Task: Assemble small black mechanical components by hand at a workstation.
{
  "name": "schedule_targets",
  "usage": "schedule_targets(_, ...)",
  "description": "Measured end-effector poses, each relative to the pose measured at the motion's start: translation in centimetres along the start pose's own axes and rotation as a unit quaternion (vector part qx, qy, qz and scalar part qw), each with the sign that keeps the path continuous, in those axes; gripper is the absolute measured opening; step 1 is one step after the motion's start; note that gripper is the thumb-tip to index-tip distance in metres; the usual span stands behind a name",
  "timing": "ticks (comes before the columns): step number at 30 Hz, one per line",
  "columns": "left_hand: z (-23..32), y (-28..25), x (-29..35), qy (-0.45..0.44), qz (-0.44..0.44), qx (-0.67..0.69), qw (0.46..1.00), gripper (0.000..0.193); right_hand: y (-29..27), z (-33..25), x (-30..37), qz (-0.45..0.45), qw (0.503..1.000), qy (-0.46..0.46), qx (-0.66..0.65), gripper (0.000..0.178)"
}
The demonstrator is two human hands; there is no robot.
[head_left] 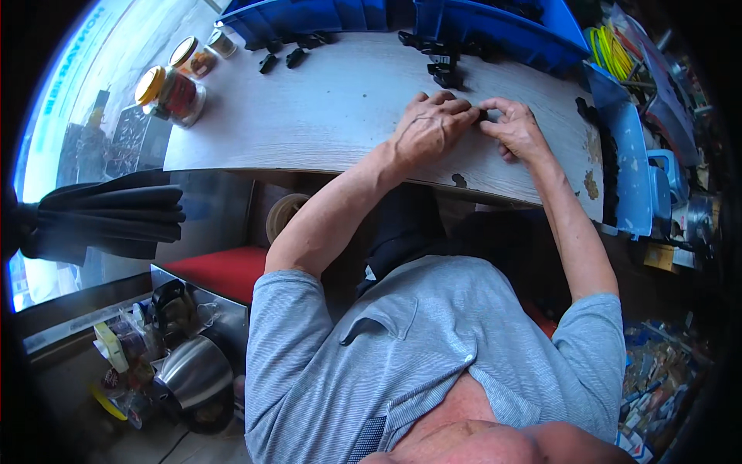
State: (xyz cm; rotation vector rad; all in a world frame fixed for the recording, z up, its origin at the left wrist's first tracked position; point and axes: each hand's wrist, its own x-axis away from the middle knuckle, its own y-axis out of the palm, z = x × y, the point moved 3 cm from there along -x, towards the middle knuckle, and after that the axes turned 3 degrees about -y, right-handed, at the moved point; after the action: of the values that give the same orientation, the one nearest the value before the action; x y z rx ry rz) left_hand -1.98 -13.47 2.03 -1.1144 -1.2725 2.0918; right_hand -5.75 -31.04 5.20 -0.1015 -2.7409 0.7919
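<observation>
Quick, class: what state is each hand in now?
Left hand: curled at a small black part; its grip is hidden.
Right hand: closed, pinching that part.

We count two hands: one left hand [437, 127] and one right hand [516, 133], with one small black piece [485, 115] showing between them. There is one surface [309, 116]. We find three jars [171, 97], two deep blue bins [313, 17] and one paler blue bin [627, 158]. Two black pieces [295, 57] lie singly; the others bunch up — we cannot count those. We also make out one kettle [199, 371], one gathered dark cloth [116, 215] and one bundle of yellow cable [610, 52].
</observation>
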Motion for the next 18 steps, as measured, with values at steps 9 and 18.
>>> schedule_targets(9, -10.8, -5.6, 3.3, -0.106, 0.355, -0.024, 0.929, 0.043, -0.1, 1.0, 0.0, 0.014, 0.999, -0.019, -0.034, 0.036)
schedule_targets(18, -30.4, -12.5, 7.5, -0.350, 0.237, -0.175, 0.889, 0.045, -0.3, 1.8, -0.2, 0.047, 0.994, -0.048, -0.090, 0.039)
